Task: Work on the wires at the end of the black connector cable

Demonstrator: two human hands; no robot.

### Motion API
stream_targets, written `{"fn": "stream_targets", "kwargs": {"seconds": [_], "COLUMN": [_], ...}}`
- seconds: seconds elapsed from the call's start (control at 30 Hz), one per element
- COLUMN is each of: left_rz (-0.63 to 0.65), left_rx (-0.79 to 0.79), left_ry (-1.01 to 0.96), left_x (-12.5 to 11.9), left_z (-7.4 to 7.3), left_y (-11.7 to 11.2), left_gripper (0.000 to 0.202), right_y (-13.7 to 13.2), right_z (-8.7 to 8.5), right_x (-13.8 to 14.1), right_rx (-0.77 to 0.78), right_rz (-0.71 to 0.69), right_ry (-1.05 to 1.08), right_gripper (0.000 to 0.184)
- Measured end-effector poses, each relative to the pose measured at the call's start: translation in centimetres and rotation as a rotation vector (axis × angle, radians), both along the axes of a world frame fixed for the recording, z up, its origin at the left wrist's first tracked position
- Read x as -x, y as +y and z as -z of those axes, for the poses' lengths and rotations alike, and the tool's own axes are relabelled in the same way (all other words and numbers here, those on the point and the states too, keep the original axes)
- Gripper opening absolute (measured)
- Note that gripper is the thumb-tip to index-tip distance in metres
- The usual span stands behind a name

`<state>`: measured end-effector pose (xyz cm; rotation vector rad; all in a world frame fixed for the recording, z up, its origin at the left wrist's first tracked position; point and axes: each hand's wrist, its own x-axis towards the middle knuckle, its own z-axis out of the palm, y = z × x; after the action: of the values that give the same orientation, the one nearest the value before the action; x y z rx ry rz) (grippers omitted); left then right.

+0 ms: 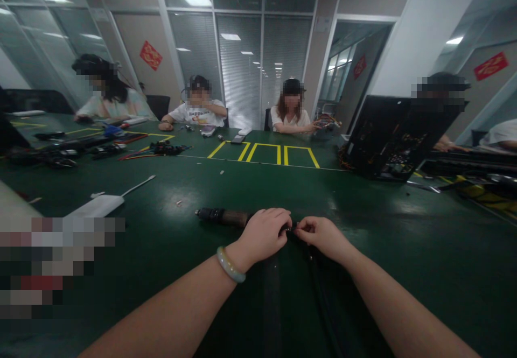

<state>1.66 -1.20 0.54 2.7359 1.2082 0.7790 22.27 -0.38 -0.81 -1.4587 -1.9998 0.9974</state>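
Just ahead of me on the green table lies a dark, tube-shaped tool (232, 217), its narrow metal tip pointing left; it looks like an electric screwdriver. My left hand (264, 234), with a bangle (230, 265) on its wrist, is wrapped over the tool's right part. Close beside it, my right hand (323, 235) has thumb and fingers pinched together at the tool's right end. What that pinch holds is too small and dark to make out. A thick black cable or strip (321, 288) runs from below the hands toward me.
To the left lies a white plastic device (95, 206) with a short cord. Black parts and coloured wires (161, 149) are spread farther back. A large black case (379, 137) stands at the right. Several people sit around the green table (181, 277), marked with yellow tape (262, 145).
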Motion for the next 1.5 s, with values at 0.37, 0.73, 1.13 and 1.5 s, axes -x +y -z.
{"fn": "stream_targets", "kwargs": {"seconds": [0.37,0.73,1.13,1.5], "left_rz": [-0.007,-0.004,-0.012,-0.023], "left_rx": [0.007,0.013,0.001,0.015], "left_ry": [-0.002,-0.012,0.003,-0.002], "left_x": [-0.06,0.04,0.01,0.05], "left_z": [-0.08,0.08,0.04,-0.04], "left_y": [-0.05,0.15,0.08,0.06], "left_gripper": [0.016,0.011,0.014,0.01], "right_y": [-0.04,-0.03,0.27,-0.07], "right_z": [-0.21,-0.03,0.46,-0.42], "right_x": [0.1,0.0,-0.03,0.12], "right_rx": [0.016,0.013,0.007,0.012], "right_rz": [0.015,0.003,0.004,0.002], "right_ry": [-0.011,-0.017,-0.001,-0.026], "right_gripper": [0.019,0.022,0.022,0.021]}}
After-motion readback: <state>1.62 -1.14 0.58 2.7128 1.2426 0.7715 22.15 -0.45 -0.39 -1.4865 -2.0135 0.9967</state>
